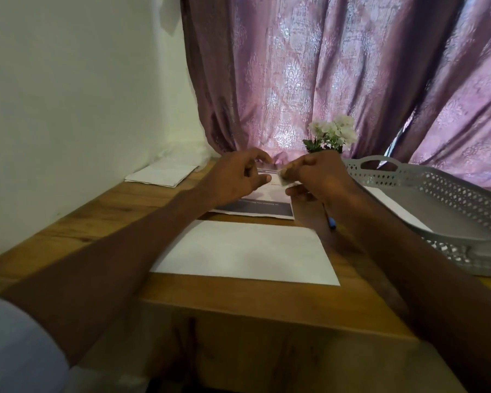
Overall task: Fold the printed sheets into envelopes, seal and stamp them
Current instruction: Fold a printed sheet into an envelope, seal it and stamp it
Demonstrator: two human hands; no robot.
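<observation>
The wide wooden table (267, 296) carried everything, and at its right edge sat the grey perforated plastic tray (437, 188) with a white sheet lying flat inside it. Nearest the front edge, square to it, lay the plain white rectangular envelope (247, 251), face up and unstamped as far as could be seen. Just behind it, toward the back edge, lay the printed white sheet with the dark band along its near side (255, 207), partly hidden under both hands. In the back left corner rested a small pile of folded white papers (165, 174), and a blue-tipped pen (331, 222) lay between the printed sheet and the tray. The left hand (236, 177) hung over the sheet with fingers curled and thumb near forefinger; whether it pinched anything could not be told. The right hand (315, 174) pinched a small pale slip (285, 177), probably a stamp, though it was too small and blurred to say. If it was, the sound way was to peel slowly, keep the sticky face off the fingertips, carry it to an envelope corner, set it square and press flat.
</observation>
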